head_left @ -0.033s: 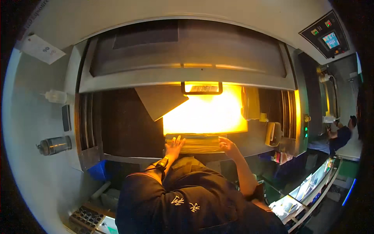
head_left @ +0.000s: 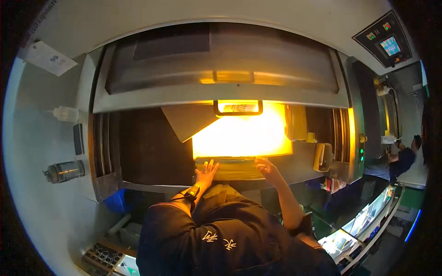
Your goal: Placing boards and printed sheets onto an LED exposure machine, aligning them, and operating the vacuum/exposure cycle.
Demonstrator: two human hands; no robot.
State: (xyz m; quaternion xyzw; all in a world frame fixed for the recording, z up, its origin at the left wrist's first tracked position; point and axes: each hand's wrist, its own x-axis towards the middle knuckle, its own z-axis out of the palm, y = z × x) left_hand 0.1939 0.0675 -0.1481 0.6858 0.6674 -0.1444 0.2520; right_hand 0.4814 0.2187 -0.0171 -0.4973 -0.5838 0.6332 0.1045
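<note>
A stack of thin, flat sheets [head_left: 237, 170], tinted yellow by the light, lies crosswise in front of my body. My left hand [head_left: 206, 174] rests on its left end, fingers spread; a dark watch is on that wrist. At the stack's upper right corner, the bent fingers of my right hand [head_left: 268, 169] are closed at the edge, and the fingertips are slightly blurred. Just beyond the stack is a glowing yellow-white surface [head_left: 241, 138]. A grey flat panel [head_left: 186, 122] covers its left part at a slant.
Over the bright surface hangs a wide machine cover [head_left: 161, 99] with a black handle [head_left: 238, 114]. At the right are a tan block-like thing [head_left: 322, 158] and a control panel [head_left: 384, 41]. A bottle [head_left: 64, 171] stands far left. Another person [head_left: 403, 161] works at far right.
The machine cover and its handle have come slightly lower, towards me. My right hand has shifted a little left along the stack's edge. The left hand stays nearly in place.
</note>
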